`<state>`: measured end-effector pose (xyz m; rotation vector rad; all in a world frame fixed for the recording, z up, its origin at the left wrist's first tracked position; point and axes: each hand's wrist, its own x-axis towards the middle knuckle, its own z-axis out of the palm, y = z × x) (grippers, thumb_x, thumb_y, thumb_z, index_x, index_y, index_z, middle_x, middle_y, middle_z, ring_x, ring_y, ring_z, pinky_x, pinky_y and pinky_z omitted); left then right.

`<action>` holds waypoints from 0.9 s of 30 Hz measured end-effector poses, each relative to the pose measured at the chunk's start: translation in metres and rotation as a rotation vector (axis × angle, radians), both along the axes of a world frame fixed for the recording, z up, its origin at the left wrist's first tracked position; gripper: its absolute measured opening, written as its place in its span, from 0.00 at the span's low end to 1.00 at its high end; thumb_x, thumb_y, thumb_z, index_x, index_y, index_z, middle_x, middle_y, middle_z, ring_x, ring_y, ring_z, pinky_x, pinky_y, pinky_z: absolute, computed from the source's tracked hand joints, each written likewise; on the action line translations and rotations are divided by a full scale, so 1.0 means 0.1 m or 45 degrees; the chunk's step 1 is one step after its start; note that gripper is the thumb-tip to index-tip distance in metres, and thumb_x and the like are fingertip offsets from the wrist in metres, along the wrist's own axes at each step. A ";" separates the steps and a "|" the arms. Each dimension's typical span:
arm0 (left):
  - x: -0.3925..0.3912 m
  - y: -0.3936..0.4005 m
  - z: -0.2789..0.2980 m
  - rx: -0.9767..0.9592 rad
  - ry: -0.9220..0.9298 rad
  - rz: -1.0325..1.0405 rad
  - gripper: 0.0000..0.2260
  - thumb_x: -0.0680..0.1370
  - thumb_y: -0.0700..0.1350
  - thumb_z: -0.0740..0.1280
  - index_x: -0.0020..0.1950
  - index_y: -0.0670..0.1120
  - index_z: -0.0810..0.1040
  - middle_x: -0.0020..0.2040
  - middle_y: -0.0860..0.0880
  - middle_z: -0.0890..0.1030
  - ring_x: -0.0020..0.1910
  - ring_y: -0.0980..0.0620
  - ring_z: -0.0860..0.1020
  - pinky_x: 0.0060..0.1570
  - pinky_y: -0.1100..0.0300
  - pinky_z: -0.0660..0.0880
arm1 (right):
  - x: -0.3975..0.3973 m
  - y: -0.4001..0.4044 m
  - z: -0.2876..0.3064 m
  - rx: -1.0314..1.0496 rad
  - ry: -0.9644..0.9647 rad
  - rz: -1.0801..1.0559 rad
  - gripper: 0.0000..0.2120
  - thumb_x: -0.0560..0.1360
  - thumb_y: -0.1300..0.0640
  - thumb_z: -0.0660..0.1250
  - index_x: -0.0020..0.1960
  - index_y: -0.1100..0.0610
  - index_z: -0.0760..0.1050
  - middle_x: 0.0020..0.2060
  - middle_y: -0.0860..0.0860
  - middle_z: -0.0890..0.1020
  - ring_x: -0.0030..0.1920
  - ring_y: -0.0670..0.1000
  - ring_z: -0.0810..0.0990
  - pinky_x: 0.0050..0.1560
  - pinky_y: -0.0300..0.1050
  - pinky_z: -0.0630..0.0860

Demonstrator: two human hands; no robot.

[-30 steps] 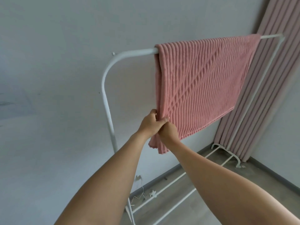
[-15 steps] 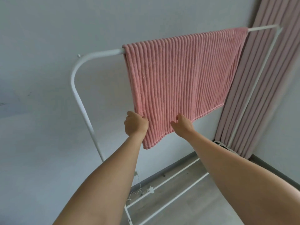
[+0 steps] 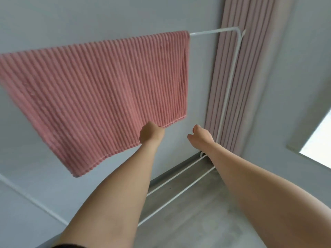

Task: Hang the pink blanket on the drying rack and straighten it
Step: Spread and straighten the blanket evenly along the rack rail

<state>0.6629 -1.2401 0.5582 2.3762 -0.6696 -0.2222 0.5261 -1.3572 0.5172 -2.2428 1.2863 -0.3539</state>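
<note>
The pink ribbed blanket [image 3: 100, 97] hangs flat over the top bar of the white drying rack [image 3: 215, 32]. My left hand [image 3: 151, 133] is closed on the blanket's bottom hem, toward its right end. My right hand [image 3: 200, 136] is off the cloth, to the right of the blanket's lower right corner, fingers loosely curled and holding nothing. The rack's left end is out of view.
A pink curtain [image 3: 250, 68] hangs behind the rack's right upright. The rack's white base rails [image 3: 179, 178] run along the grey floor by the wall. A bright window opening [image 3: 318, 142] is at the far right.
My hands slid from the blanket's left edge toward its right end along the bottom hem. The right hand has let go of the cloth. The view swung right.
</note>
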 end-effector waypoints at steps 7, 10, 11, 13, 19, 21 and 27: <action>-0.41 -1.25 -0.64 0.219 0.059 -0.094 0.04 0.75 0.40 0.61 0.40 0.43 0.69 0.36 0.47 0.74 0.38 0.45 0.76 0.37 0.58 0.70 | -0.46 -1.41 -0.47 0.070 0.129 0.013 0.05 0.75 0.58 0.60 0.46 0.60 0.67 0.39 0.55 0.74 0.35 0.54 0.71 0.29 0.43 0.65; -0.39 -1.90 -0.86 0.202 0.041 -0.084 0.06 0.75 0.42 0.61 0.38 0.44 0.68 0.35 0.48 0.74 0.34 0.47 0.74 0.33 0.59 0.68 | -0.44 -2.09 -0.62 0.090 0.155 0.042 0.11 0.75 0.60 0.59 0.37 0.57 0.60 0.35 0.54 0.70 0.31 0.52 0.68 0.27 0.41 0.63; -0.36 -2.10 -0.91 0.197 0.048 -0.068 0.06 0.75 0.42 0.61 0.38 0.44 0.69 0.35 0.48 0.74 0.34 0.47 0.74 0.32 0.59 0.67 | -0.40 -2.29 -0.65 0.095 0.170 0.052 0.09 0.75 0.60 0.59 0.38 0.58 0.62 0.36 0.54 0.71 0.31 0.52 0.69 0.27 0.41 0.64; -0.30 -2.46 -0.97 0.209 0.043 -0.032 0.07 0.76 0.42 0.61 0.38 0.43 0.69 0.35 0.47 0.74 0.33 0.47 0.74 0.31 0.60 0.66 | -0.29 -2.69 -0.67 0.101 0.220 0.110 0.03 0.74 0.60 0.58 0.44 0.60 0.67 0.39 0.55 0.75 0.33 0.53 0.72 0.28 0.41 0.66; -0.22 -3.31 -0.90 0.290 0.081 0.035 0.05 0.77 0.40 0.62 0.42 0.44 0.67 0.37 0.49 0.73 0.35 0.49 0.73 0.38 0.57 0.72 | 0.05 -3.64 -0.55 0.085 0.243 0.303 0.05 0.75 0.59 0.58 0.50 0.59 0.68 0.38 0.53 0.74 0.34 0.52 0.73 0.28 0.41 0.64; -0.20 -3.56 -0.89 0.289 0.082 0.071 0.04 0.77 0.40 0.62 0.48 0.46 0.67 0.38 0.50 0.72 0.37 0.49 0.74 0.41 0.55 0.75 | 0.18 -3.94 -0.56 0.111 0.256 0.382 0.06 0.76 0.59 0.58 0.52 0.60 0.69 0.40 0.54 0.76 0.36 0.51 0.73 0.29 0.42 0.65; -0.05 -4.32 -0.89 0.283 0.053 0.315 0.03 0.77 0.41 0.61 0.45 0.43 0.73 0.41 0.48 0.75 0.38 0.48 0.75 0.34 0.58 0.69 | 0.68 -4.83 -0.70 0.126 0.222 0.659 0.05 0.77 0.58 0.59 0.48 0.60 0.70 0.40 0.52 0.75 0.37 0.50 0.72 0.32 0.41 0.66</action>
